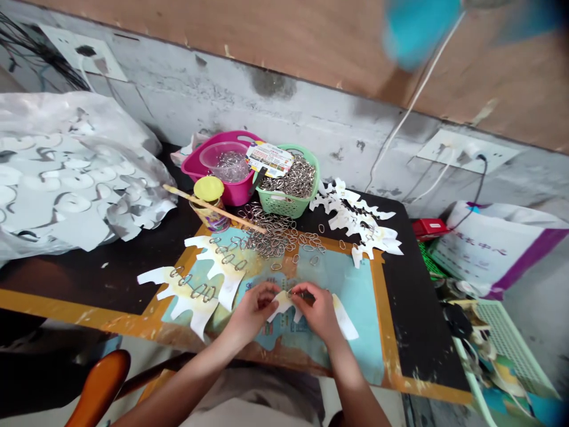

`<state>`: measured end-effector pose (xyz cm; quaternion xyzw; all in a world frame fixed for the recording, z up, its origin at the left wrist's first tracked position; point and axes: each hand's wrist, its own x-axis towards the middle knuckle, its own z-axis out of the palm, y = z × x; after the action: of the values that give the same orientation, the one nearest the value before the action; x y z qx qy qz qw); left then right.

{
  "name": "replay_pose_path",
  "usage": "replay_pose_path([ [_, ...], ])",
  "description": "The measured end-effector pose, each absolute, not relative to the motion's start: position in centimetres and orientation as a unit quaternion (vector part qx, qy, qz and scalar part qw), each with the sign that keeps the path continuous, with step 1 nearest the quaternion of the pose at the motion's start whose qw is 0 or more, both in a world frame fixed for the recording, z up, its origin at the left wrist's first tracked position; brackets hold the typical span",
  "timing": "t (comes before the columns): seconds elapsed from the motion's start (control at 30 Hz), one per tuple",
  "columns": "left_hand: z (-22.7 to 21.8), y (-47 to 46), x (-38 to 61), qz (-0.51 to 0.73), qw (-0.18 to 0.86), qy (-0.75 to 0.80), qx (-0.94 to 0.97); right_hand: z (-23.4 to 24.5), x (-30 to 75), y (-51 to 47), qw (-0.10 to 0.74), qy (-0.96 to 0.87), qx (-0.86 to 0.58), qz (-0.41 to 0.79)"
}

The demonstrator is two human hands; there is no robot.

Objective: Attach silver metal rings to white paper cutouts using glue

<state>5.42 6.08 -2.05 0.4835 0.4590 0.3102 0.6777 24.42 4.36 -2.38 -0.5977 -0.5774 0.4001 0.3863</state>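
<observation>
At the front of the work surface, both hands meet over a white cut-out piece (347, 320) with scalloped edges and yellowish stains. My left hand (255, 308) is closed, pinching the left end of this piece between thumb and fingers. Fingers of my right hand (316, 311) pinch a small oval metal ring (290, 292) at the piece's upper edge; the fingertips partly hide it. Left of my hands lie two similar cut-outs, a nearer one (184, 296) and a farther one (226, 276), each with a row of oval rings on it. Loose rings (271, 234) are heaped just beyond.
A tin with a yellow lid (208, 188) has a wooden stick (213, 207) across it. Behind stand a pink basket (240, 193) and a green basket (284, 204) of metal rings. More cut-outs (355, 219) are piled right; a bag of white pieces (66, 184) fills the left.
</observation>
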Motion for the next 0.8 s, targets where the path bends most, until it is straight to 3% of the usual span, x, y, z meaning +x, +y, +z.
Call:
replay_pose_path([
  [0.43, -2.3, 5.8, 6.7, 0.322, 0.584, 0.526, 0.529, -1.9, 24.3, 4.3, 0.398, -0.579, -0.582, 0.410],
  [0.67, -2.3, 5.8, 6.9, 0.337, 0.659, 0.487, 0.464, -1.9, 25.1, 4.5, 0.385, -0.576, -0.561, 0.452],
  [0.8, -2.6, 5.7, 6.8, 0.336, 0.667, 0.485, 0.454, -1.8, 24.9, 4.7, 0.364, -0.620, -0.555, 0.418],
])
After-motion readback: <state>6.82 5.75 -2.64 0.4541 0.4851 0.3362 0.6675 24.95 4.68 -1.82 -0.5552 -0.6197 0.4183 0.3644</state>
